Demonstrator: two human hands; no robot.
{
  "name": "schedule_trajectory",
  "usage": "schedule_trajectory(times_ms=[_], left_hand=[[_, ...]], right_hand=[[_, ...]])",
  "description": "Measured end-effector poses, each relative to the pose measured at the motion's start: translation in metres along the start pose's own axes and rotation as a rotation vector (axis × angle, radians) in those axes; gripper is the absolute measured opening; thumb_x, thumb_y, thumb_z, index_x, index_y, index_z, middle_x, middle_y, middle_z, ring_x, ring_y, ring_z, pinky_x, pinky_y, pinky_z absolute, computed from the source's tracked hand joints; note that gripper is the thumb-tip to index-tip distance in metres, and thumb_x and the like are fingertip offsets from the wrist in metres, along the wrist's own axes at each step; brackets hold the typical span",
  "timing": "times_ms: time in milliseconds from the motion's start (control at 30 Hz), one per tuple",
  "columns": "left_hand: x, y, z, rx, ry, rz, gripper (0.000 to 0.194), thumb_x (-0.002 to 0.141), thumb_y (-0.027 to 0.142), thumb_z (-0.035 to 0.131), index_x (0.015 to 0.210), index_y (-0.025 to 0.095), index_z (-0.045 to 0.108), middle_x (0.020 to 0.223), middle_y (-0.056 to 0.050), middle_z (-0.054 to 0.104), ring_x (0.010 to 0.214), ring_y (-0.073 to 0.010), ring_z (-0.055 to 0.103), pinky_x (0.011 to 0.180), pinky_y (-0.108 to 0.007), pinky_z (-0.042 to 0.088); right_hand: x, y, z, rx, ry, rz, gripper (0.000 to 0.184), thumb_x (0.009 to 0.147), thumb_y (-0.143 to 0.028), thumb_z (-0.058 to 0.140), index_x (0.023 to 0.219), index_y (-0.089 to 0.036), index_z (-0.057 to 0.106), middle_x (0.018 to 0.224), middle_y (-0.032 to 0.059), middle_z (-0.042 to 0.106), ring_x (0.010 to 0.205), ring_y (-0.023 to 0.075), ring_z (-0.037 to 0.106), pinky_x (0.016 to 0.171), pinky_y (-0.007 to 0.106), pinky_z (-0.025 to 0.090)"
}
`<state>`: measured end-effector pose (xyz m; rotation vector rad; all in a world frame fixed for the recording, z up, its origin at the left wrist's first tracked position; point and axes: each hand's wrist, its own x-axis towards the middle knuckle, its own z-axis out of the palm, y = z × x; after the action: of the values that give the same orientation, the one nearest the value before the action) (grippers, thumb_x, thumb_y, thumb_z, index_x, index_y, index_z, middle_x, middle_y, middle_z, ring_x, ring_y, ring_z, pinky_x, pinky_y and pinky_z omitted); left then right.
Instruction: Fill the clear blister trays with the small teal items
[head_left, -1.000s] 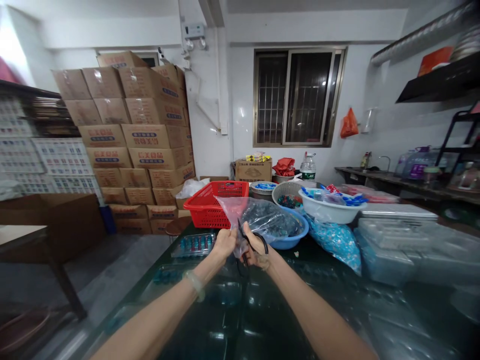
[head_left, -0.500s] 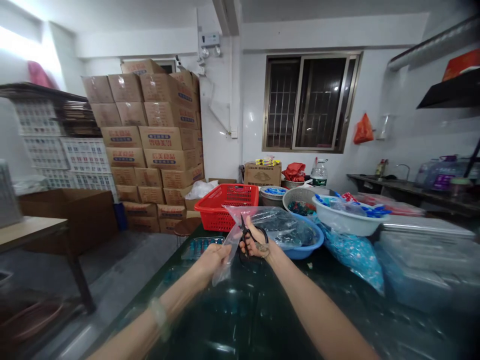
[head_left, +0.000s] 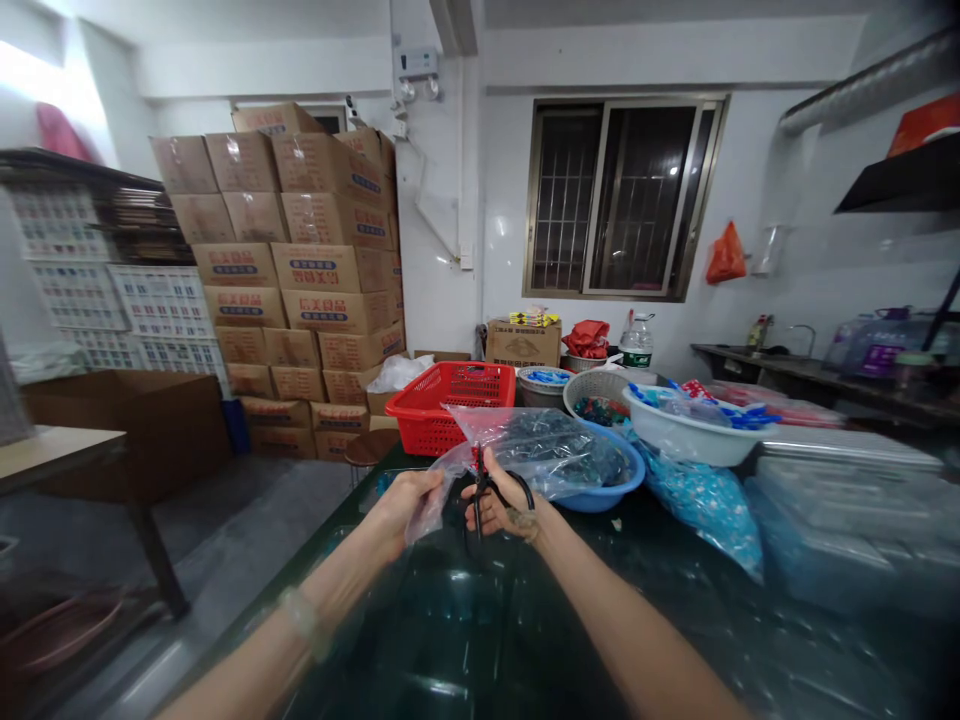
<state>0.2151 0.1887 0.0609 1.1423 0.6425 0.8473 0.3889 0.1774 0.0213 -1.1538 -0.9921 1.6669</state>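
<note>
My left hand is closed on the edge of a clear plastic bag, pulling a corner of it to the left. In my right hand is a pair of black-handled scissors, blades pointing up at the bag. The bag's larger part, with dark contents showing through, lies over a blue basin. Behind my hands stands a red plastic basket. A clear tray with blue pieces is partly hidden behind my left hand.
A pale basin with blue-wrapped items stands at right, above a bag of blue packets. Clear lidded boxes fill the table's right side. Stacked cartons rise behind on the left, near a round stool.
My left hand has moved left with the bag corner, stretching it away from the scissors. My right hand and the scissors have shifted slightly left; the scissor blades now look closer together.
</note>
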Motion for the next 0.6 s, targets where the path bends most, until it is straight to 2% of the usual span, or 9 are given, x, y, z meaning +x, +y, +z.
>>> schedule_trajectory(times_ms=[200,300,400,500,600], left_hand=[[-0.005,-0.004,0.008,0.154,0.005,0.008,0.036,0.068,0.029,0.054,0.036,0.014,0.044,0.031,0.001,0.041,0.030,-0.0069,0.033,0.036,-0.022,0.021],[-0.007,-0.006,0.009,0.208,0.007,0.014,0.038,0.068,0.029,0.053,0.035,0.015,0.044,0.031,0.001,0.041,0.030,-0.0075,0.034,0.036,-0.023,0.020],[-0.009,-0.008,0.008,0.240,0.006,0.013,0.037,0.068,0.030,0.053,0.036,0.015,0.045,0.031,0.001,0.041,0.031,-0.0081,0.034,0.037,-0.023,0.019],[-0.010,-0.010,0.008,0.257,-0.003,0.017,0.037,0.069,0.031,0.052,0.036,0.016,0.045,0.032,0.001,0.040,0.031,-0.0083,0.034,0.038,-0.023,0.019],[-0.014,-0.010,0.009,0.275,-0.015,0.018,0.039,0.069,0.033,0.052,0.035,0.017,0.044,0.032,0.001,0.040,0.032,-0.0083,0.033,0.038,-0.024,0.018]], right_hand=[[0.021,-0.014,0.003,0.020,0.061,-0.079,0.078,0.062,-0.078,0.008,0.072,-0.012,0.049,0.060,0.0058,0.056,0.049,0.0127,0.058,0.037,0.019,0.041],[0.025,-0.017,0.001,0.011,0.100,-0.111,0.075,0.063,-0.078,0.012,0.068,-0.013,0.048,0.057,0.0052,0.055,0.045,0.0116,0.055,0.030,0.016,0.036],[0.026,-0.015,0.000,0.004,0.149,-0.145,0.069,0.063,-0.077,0.016,0.065,-0.015,0.045,0.051,0.0009,0.051,0.037,0.0091,0.050,0.025,0.015,0.031],[0.026,-0.014,0.000,-0.005,0.178,-0.149,0.066,0.064,-0.077,0.019,0.063,-0.016,0.044,0.046,-0.0028,0.046,0.032,0.0073,0.045,0.023,0.015,0.030],[0.027,-0.018,-0.001,-0.031,0.167,-0.129,0.066,0.064,-0.076,0.021,0.062,-0.015,0.045,0.046,-0.0014,0.048,0.032,0.0076,0.047,0.022,0.014,0.029]])
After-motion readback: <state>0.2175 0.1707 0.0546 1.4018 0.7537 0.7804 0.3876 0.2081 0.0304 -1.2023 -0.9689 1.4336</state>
